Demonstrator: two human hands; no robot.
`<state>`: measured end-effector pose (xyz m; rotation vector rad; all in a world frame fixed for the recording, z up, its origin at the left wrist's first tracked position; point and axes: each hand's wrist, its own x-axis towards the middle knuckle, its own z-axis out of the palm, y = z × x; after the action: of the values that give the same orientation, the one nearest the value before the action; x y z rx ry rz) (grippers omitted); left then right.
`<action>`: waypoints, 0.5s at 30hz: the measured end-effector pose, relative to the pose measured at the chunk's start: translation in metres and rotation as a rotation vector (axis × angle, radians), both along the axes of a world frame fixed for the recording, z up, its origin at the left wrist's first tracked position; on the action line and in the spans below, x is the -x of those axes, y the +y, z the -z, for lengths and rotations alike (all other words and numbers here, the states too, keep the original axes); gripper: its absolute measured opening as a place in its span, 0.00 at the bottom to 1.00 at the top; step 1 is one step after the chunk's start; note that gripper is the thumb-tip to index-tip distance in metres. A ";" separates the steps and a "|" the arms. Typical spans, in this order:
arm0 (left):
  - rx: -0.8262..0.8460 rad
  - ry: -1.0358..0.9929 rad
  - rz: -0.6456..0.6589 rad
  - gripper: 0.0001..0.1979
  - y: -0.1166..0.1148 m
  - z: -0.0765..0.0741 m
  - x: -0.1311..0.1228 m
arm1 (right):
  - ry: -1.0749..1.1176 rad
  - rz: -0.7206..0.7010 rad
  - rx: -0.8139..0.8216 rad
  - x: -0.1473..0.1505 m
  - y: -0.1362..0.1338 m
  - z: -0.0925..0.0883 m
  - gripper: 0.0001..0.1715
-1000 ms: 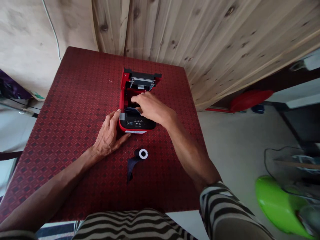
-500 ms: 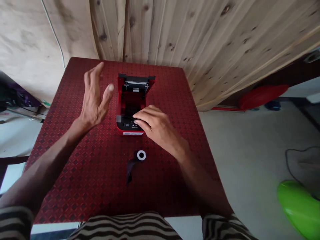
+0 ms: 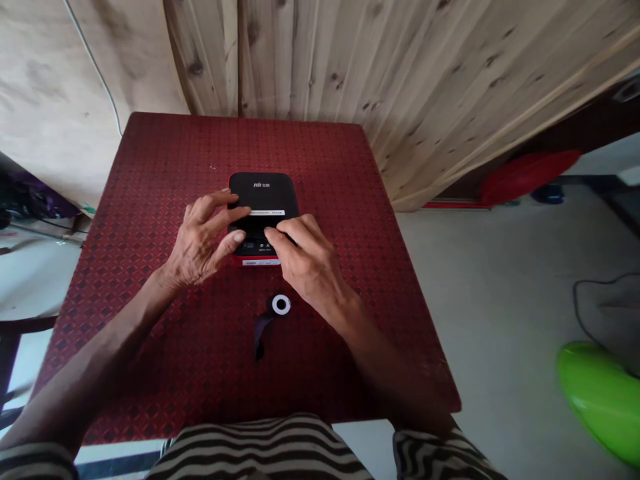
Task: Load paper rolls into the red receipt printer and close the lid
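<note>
A small red-and-black printer (image 3: 265, 193) sits on the table with its black lid down. A white label strip (image 3: 269, 213) crosses the lid, and buttons show on the front panel. My left hand (image 3: 200, 243) is at the printer's left side, fingers spread, with fingertips over or on the lid's edge. My right hand (image 3: 307, 260) is at the front right of the lid, thumb and forefinger close together just above the buttons. What lies between those fingertips, if anything, is too dark to make out. A small roll (image 3: 281, 305) with a dark loose tail lies in front of the printer.
The table (image 3: 165, 373) has a red patterned cover and stands against a wooden plank wall (image 3: 320, 73). A bright green object (image 3: 597, 400) and a dark cable (image 3: 577, 300) are on the floor to the right. A red object (image 3: 530, 175) lies farther back.
The printer's lid was raised and has come down shut. My left hand has moved from the air at the left to the lid's left edge. My right hand stays near the front panel.
</note>
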<state>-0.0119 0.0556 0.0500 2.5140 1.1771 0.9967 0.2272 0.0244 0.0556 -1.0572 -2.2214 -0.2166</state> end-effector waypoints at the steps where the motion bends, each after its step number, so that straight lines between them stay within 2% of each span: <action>1: -0.016 0.018 0.016 0.24 0.000 0.004 0.002 | -0.001 0.002 -0.003 0.001 0.000 0.000 0.17; 5: -0.097 0.075 0.060 0.31 0.002 0.012 0.007 | -0.001 0.018 0.044 0.002 -0.002 -0.003 0.17; 10: -0.164 0.150 0.059 0.43 0.005 0.013 0.008 | 0.000 0.025 0.098 0.001 -0.003 -0.003 0.17; 15: -0.198 0.203 0.048 0.47 0.006 0.014 0.007 | -0.009 0.024 0.079 0.002 -0.002 -0.003 0.16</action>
<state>-0.0194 0.0615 0.0363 2.8422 1.1129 0.9047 0.2249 0.0227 0.0588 -1.1271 -2.2420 -0.1453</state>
